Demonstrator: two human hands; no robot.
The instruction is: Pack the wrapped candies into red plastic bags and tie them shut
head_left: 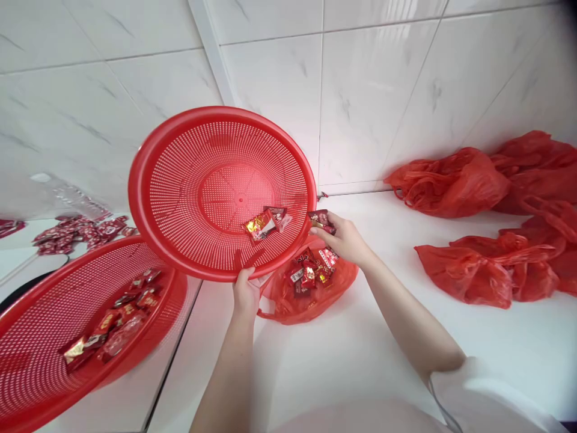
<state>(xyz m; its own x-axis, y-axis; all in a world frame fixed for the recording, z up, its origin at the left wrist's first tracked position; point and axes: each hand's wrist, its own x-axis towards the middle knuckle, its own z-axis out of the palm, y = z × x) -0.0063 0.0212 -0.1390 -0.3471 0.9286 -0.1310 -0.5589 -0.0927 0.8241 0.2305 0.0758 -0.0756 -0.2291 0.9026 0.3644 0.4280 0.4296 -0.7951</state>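
A round red plastic basket [180,252] with a mesh wall is tilted toward me, and my left hand [247,291] grips its near rim. A few wrapped candy packets [264,225] lie inside, low on its right side. Just outside the basket's right rim, my right hand [343,239] is closed on a dark red candy packet [321,218]. Below both hands, an open red plastic bag [331,299] on the white table holds several red, brown and gold packets [308,273]. Part of the bag is hidden behind the basket.
At the left a second red basket [167,337] holds several packets [119,319]. Beyond it lie a heap of small red packets [81,231] and a clear plastic bottle [74,195]. Filled red bags [455,180] sit at the right on the white table [383,361], against the tiled wall [270,78].
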